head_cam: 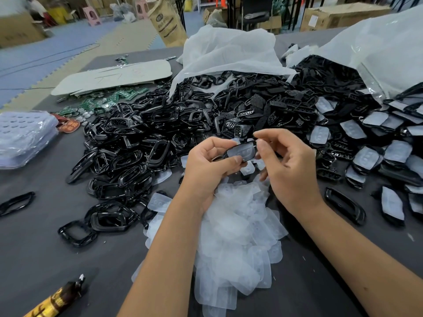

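Observation:
Above the table I hold a black key-fob shell (243, 151) with a translucent white rubber pad seated in it. My left hand (209, 164) grips its left end, thumb on the pad's lower edge. My right hand (290, 167) pinches the shell's right end between thumb and forefinger. Under my wrists lies a heap of loose translucent pads (238, 236). A big pile of empty black frames (142, 143) lies to the left and behind.
The grey table (41, 225) also holds assembled shells with pads (375, 156) at right, two white plastic bags (231, 53) spilling black parts, green circuit boards (107, 100), stacked clear trays (23, 133) at left, and a brown-yellow bottle (57, 300) at the front edge.

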Motion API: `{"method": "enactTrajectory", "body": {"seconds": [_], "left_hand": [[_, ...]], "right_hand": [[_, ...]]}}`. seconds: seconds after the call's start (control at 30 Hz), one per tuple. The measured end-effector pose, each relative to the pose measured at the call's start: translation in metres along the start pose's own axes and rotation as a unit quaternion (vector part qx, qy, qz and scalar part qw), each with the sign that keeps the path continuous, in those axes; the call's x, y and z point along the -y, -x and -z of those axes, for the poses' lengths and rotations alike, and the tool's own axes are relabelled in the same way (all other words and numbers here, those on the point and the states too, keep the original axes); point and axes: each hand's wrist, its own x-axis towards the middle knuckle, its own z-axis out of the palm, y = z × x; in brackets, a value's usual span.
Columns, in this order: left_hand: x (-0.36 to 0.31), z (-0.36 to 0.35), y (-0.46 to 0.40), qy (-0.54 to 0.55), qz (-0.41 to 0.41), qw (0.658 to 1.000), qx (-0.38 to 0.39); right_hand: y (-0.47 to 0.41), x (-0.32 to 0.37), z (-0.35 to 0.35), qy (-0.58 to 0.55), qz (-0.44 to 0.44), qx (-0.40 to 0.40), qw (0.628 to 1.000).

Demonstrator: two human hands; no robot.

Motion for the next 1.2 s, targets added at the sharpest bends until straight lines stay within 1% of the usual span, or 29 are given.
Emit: {"method": "enactTrajectory", "body": {"seconds": [0.1, 0.23, 0.47, 0.57, 0.67, 0.8, 0.87, 0.97, 1.07, 1.13, 1.2], "left_hand": [[-0.001, 0.000, 0.001, -0.012, -0.008, 1.000, 0.006], [-0.002, -0.002, 0.002, -0.003, -0.028, 1.000, 0.010], [0.000, -0.003, 0.001, -0.018, -0.049, 0.999, 0.000], [0.000, -0.003, 0.001, -0.017, -0.048, 0.999, 0.000], [0.000, -0.003, 0.001, -0.021, -0.046, 0.999, 0.001], [0.000, -0.004, 0.000, -0.014, -0.045, 0.999, 0.004], [0.001, -0.003, -0.001, 0.004, -0.042, 0.999, -0.006], [0.000, -0.001, -0.002, 0.044, -0.026, 0.999, -0.020], [-0.003, 0.004, -0.003, 0.088, 0.009, 0.995, -0.052], [-0.004, 0.006, -0.005, 0.112, 0.028, 0.991, -0.063], [-0.004, 0.008, -0.008, 0.124, 0.038, 0.990, -0.053]], "right_hand": [[0.000, 0.000, -0.002, 0.012, -0.018, 0.019, 1.000], [0.000, -0.002, -0.003, 0.015, -0.022, 0.019, 0.999], [0.000, -0.002, -0.002, 0.002, -0.035, 0.033, 0.999], [0.001, -0.001, -0.002, 0.004, -0.042, 0.029, 0.999], [0.000, -0.001, -0.002, 0.029, -0.036, 0.023, 0.999], [-0.001, 0.000, -0.001, 0.040, -0.055, 0.012, 0.998], [0.000, 0.003, -0.002, 0.059, -0.021, 0.015, 0.998], [0.002, 0.008, -0.005, 0.120, 0.088, 0.020, 0.989], [0.001, 0.007, -0.006, 0.122, 0.118, 0.059, 0.984], [0.001, 0.004, -0.006, 0.147, 0.133, 0.091, 0.976], [0.000, 0.002, -0.006, 0.188, 0.165, 0.084, 0.965]]}}
